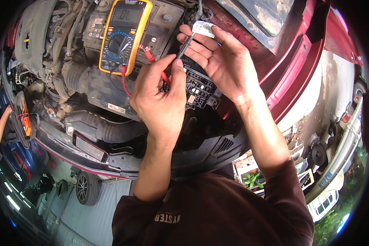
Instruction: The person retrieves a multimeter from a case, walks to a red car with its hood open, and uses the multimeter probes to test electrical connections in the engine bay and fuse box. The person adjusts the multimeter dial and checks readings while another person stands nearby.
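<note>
Between the thumb and fingertips of my left hand [162,98] is a black test probe [185,47]. A red test probe [165,77] also lies in that hand, passing behind the fingers. My right hand [229,67] grips a white plastic connector [203,29] by its edge, with the other fingers spread loosely below it. The black probe's tip meets the connector's lower left side; whether it sits inside a slot is too small to tell. Left of the hands, a yellow multimeter [124,35] rests on the battery [162,24], its red lead plugged in.
Beneath my hands is an uncovered fuse box [199,88]. A phone [89,146] lies along the front of the engine bay, near an air duct [106,127]. The red fender [289,69] borders the right. At far left another person's arm [2,126] shows beside an orange tool [26,125].
</note>
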A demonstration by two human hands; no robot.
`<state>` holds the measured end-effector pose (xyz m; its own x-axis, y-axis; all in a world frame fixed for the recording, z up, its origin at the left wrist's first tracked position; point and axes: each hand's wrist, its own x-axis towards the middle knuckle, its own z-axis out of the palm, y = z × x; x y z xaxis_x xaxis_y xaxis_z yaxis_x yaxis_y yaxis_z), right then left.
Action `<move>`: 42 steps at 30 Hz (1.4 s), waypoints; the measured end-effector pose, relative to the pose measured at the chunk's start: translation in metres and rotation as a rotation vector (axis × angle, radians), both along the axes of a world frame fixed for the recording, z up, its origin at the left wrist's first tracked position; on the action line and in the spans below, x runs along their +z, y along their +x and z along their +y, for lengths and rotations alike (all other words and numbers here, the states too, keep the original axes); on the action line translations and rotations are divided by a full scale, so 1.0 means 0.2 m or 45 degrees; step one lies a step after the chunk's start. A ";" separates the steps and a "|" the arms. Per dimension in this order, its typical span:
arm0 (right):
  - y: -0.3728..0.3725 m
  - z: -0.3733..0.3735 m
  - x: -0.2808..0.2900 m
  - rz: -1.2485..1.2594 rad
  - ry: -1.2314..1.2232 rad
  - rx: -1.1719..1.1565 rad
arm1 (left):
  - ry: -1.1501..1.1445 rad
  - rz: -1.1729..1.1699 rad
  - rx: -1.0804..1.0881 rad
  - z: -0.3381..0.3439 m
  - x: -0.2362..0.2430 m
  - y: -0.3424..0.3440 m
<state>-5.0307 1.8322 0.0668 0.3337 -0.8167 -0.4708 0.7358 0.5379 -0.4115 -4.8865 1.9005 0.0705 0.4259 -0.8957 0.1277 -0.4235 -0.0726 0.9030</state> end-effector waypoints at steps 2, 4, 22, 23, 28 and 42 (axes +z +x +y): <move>0.00 0.01 -0.02 0.001 -0.026 0.004 | -0.025 -0.097 -0.029 0.00 0.02 -0.01; 0.00 0.02 -0.04 -0.007 -0.027 0.011 | -0.048 -0.269 -0.063 -0.01 0.04 -0.01; 0.01 0.02 -0.02 0.047 -0.018 0.020 | 0.047 -0.312 -0.131 -0.02 0.11 0.01; 0.00 0.02 -0.02 0.040 -0.022 0.029 | 0.051 -0.316 -0.132 -0.02 0.12 0.01; 0.01 0.02 -0.02 0.066 -0.015 0.005 | 0.098 -0.337 -0.149 -0.03 0.14 0.01; -0.02 0.04 0.00 0.313 -0.096 0.126 | 0.351 -0.436 -0.226 -0.04 0.23 -0.02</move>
